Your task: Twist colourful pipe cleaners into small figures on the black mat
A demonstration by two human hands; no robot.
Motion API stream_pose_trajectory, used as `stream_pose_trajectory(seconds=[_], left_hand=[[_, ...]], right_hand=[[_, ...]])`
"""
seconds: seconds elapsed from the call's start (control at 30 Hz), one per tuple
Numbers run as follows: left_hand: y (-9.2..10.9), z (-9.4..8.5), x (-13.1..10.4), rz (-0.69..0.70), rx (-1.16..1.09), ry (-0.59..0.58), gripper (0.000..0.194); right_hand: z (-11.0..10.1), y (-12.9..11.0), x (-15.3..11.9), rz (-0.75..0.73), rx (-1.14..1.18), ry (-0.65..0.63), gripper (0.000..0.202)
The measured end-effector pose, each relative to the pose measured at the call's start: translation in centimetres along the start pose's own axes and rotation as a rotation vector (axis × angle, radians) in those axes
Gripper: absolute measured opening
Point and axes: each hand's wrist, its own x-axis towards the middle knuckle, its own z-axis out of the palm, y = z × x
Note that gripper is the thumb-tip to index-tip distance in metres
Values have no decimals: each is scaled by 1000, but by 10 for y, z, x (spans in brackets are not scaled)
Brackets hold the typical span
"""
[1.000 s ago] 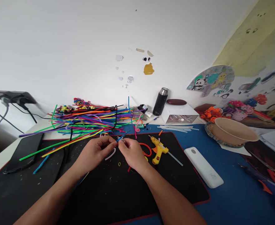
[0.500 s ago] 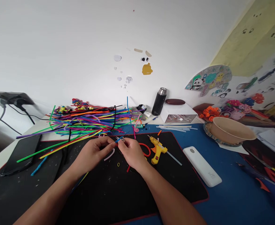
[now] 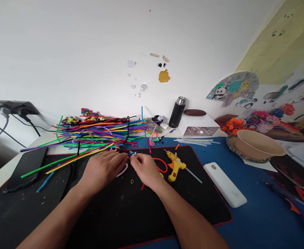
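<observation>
Over the black mat (image 3: 110,214), both hands meet at a short piece of blue pipe cleaner (image 3: 132,154). My left hand (image 3: 100,169) is closed, its fingertips at the left end of the piece, the back of the hand turned up. From the other side my right hand (image 3: 146,169) pinches the same piece between thumb and forefinger. A thin pale tip shows by the right fingertips; its kind cannot be made out. Just right of that hand lies a red-orange curved pipe cleaner (image 3: 163,162), partly covered. A white curved piece (image 3: 123,171) lies below the left fingers.
A yellow glue gun (image 3: 175,165) lies right of my hands. A heap of coloured pipe cleaners (image 3: 97,131) spreads along the back left. Farther right are a white power bank (image 3: 224,185), a black flask (image 3: 177,112), glue sticks (image 3: 195,141) and a beige bowl (image 3: 260,143).
My left hand has rolled over, its back now upward and its fingers covering more of the blue pipe cleaner. The right hand has stayed nearly in place. The view has shifted slightly.
</observation>
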Motion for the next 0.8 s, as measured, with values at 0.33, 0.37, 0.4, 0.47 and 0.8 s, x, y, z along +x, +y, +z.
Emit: stream_pose_trajectory(seconds=[0.33, 0.37, 0.4, 0.47, 0.8], left_hand=[[-4, -1, -4, 76, 98, 31, 23], [-4, 0, -5, 77, 99, 32, 23], [-4, 0, -5, 78, 100, 35, 22], [-5, -1, -5, 83, 104, 39, 21], [-2, 2, -2, -56, 17, 81, 24]], right_hand=[[3, 12, 3, 44, 123, -45, 39], [3, 13, 3, 46, 135, -53, 39], [3, 14, 3, 50, 146, -57, 39], [4, 15, 4, 61, 166, -56, 41], [5, 10, 1, 109, 395, -162, 46]])
